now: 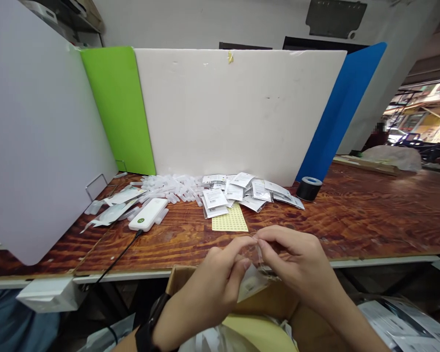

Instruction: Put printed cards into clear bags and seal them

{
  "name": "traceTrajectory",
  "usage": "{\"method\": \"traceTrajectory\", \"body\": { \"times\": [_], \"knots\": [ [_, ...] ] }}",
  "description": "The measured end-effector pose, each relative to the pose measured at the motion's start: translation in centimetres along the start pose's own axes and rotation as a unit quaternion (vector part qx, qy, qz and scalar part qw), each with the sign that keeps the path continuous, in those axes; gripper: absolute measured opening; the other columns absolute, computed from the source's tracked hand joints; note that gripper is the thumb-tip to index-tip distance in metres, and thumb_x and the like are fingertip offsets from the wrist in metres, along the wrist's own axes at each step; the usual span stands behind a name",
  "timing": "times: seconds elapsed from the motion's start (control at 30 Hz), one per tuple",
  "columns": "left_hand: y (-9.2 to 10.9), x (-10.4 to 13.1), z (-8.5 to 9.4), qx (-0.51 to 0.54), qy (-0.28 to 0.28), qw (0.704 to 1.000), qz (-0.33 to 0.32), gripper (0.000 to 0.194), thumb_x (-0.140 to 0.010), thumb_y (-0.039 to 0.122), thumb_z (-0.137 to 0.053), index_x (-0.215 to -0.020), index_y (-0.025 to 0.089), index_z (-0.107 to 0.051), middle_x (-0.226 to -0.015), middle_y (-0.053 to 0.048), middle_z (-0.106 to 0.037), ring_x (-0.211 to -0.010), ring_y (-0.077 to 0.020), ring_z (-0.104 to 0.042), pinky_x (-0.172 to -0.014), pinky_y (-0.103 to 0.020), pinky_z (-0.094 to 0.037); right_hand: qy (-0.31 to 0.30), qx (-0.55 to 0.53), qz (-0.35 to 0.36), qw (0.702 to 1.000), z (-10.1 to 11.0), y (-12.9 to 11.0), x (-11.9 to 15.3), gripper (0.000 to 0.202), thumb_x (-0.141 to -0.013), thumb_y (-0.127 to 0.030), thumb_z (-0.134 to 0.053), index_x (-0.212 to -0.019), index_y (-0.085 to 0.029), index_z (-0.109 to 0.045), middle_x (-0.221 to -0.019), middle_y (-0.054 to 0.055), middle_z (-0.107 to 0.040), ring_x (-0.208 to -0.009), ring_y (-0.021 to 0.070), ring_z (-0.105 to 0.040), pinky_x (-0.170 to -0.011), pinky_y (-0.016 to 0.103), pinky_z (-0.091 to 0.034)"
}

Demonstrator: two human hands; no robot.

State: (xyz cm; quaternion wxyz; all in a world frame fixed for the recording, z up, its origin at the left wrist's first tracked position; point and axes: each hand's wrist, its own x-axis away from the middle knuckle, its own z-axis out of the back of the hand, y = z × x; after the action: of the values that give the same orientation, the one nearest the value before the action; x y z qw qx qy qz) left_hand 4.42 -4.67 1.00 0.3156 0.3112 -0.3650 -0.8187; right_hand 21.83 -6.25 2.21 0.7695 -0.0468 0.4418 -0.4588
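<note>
Plastic bag [252, 283], small and transparent, is held between the two hands, above the opening of a cardboard box [310, 325] which stands at the near edge of the table [381, 220]. By the left hand [222, 271], which is half curled, the upper part of the bag is gripped; the index fingertip is brought close to the fingertips of the other hand, and the thumb is placed lower, beside the plastic. By the right hand [297, 259], the top edge is pinched between thumb and index finger, with the other fingers bent. What is contained in the bag cannot be told clearly. On the left wrist a black band [150, 322] is worn. Inside the box something yellow [251, 327] is seen.

On the table, a heap of translucent white tubes [176, 186] is spread before a white board [238, 107]. Just to its right, labelled packets [242, 188] are piled, and from beneath them a yellow dotted sheet [229, 220] is partly shown. Farther right a black roll [309, 190] is stood. At the left, a white device [148, 214] is laid partly upon some tubes, and a dark cable [119, 256] is connected to it.
</note>
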Motion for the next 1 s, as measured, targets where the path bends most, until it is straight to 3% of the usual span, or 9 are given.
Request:
{"method": "traceTrajectory", "body": {
  "times": [0.13,0.33,0.47,0.57,0.63,0.7,0.8,0.9,1.0],
  "knots": [
    [-0.2,0.1,-0.1,0.017,-0.003,1.0,0.017,0.035,-0.093,0.026,-0.039,-0.126,0.027,-0.049,-0.085,-0.002,-0.069,-0.076,-0.018,-0.058,-0.071,-0.027,-0.039,0.013,0.004,-0.023,1.0,-0.3,0.0,0.0,0.018,-0.083,-0.016,-0.048,-0.069,-0.016,-0.059,-0.06,0.0,-0.057,-0.052,0.0115,-0.05,-0.047,0.022,-0.037],
    [-1.0,-0.3,-0.3,0.172,0.005,0.982,0.075,0.027,-0.089,0.035,-0.047,-0.111,0.021,-0.056,-0.073,-0.003,-0.067,-0.062,-0.0148,-0.055,-0.057,-0.024,-0.039,0.02,-0.198,-0.193,0.961,-0.2,0.3,0.1,0.021,-0.087,-0.028,-0.051,-0.069,-0.017,-0.056,-0.051,-0.002,-0.057,-0.044,0.0101,-0.052,-0.042,0.019,-0.042],
    [-1.7,-1.1,0.0,0.279,0.101,0.947,0.123,0.023,-0.081,0.037,-0.058,-0.089,0.015,-0.062,-0.079,-0.007,-0.068,-0.07,-0.0181,-0.061,-0.062,-0.026,-0.045,0.214,-0.266,-0.2,0.918,0.3,1.2,-0.5,0.014,-0.085,-0.027,-0.056,-0.076,-0.016,-0.06,-0.067,0.002,-0.067,-0.062,0.0149,-0.066,-0.057,0.025,-0.055],
    [-2.6,-1.9,0.3,0.411,0.194,0.875,0.167,0.028,-0.07,0.039,-0.068,-0.076,0.013,-0.061,-0.064,-0.004,-0.064,-0.056,-0.0154,-0.057,-0.054,-0.025,-0.044,0.434,-0.27,-0.11,0.853,0.7,0.7,-0.6,0.006,-0.083,-0.019,-0.058,-0.078,-0.017,-0.06,-0.078,0.001,-0.064,-0.078,0.0181,-0.069,-0.077,0.035,-0.057],
    [-3.3,-2.5,0.4,0.453,0.239,0.839,0.181,0.029,-0.063,0.037,-0.073,-0.07,0.012,-0.06,-0.057,-0.002,-0.06,-0.05,-0.0126,-0.053,-0.05,-0.023,-0.042,0.499,-0.23,-0.039,0.834,0.9,-0.4,-0.3,0.008,-0.082,-0.014,-0.058,-0.076,-0.017,-0.06,-0.083,0.002,-0.06,-0.081,0.0185,-0.068,-0.082,0.038,-0.055],
    [-4.1,-3.0,0.5,0.461,0.263,0.826,0.189,0.03,-0.058,0.036,-0.076,-0.067,0.012,-0.059,-0.055,-0.001,-0.058,-0.047,-0.0107,-0.05,-0.047,-0.021,-0.04,0.427,-0.179,0.018,0.886,0.9,-1.6,0.5,0.01,-0.083,-0.011,-0.056,-0.077,-0.018,-0.06,-0.086,0.004,-0.06,-0.083,0.0181,-0.065,-0.079,0.036,-0.055],
    [-4.6,-3.4,0.5,0.461,0.286,0.818,0.189,0.031,-0.056,0.035,-0.076,-0.066,0.012,-0.058,-0.054,0.001,-0.057,-0.045,-0.0094,-0.048,-0.045,-0.021,-0.037,0.051,-0.116,0.032,0.991,0.0,-3.1,1.6,0.013,-0.085,-0.013,-0.051,-0.08,-0.019,-0.06,-0.082,0.004,-0.064,-0.075,0.0159,-0.063,-0.064,0.026,-0.054],
    [-4.6,-3.4,0.3,0.457,0.301,0.817,0.18,0.032,-0.056,0.036,-0.077,-0.067,0.013,-0.058,-0.054,0.002,-0.057,-0.047,-0.01,-0.05,-0.048,-0.021,-0.04,-0.296,-0.034,0.006,0.954,-2.8,-3.8,2.5,0.014,-0.082,-0.011,-0.05,-0.075,-0.018,-0.061,-0.072,0.003,-0.067,-0.062,0.0154,-0.063,-0.055,0.023,-0.05],
    [-4.5,-3.4,0.2,0.45,0.308,0.82,0.175,0.034,-0.056,0.039,-0.077,-0.067,0.012,-0.058,-0.055,0.001,-0.058,-0.048,-0.0101,-0.05,-0.049,-0.021,-0.04,-0.399,0.017,0.046,0.915,-5.7,-3.7,3.1,0.012,-0.076,-0.007,-0.056,-0.077,-0.015,-0.064,-0.078,0.007,-0.072,-0.065,0.0191,-0.066,-0.057,0.024,-0.048]
  ]
}}
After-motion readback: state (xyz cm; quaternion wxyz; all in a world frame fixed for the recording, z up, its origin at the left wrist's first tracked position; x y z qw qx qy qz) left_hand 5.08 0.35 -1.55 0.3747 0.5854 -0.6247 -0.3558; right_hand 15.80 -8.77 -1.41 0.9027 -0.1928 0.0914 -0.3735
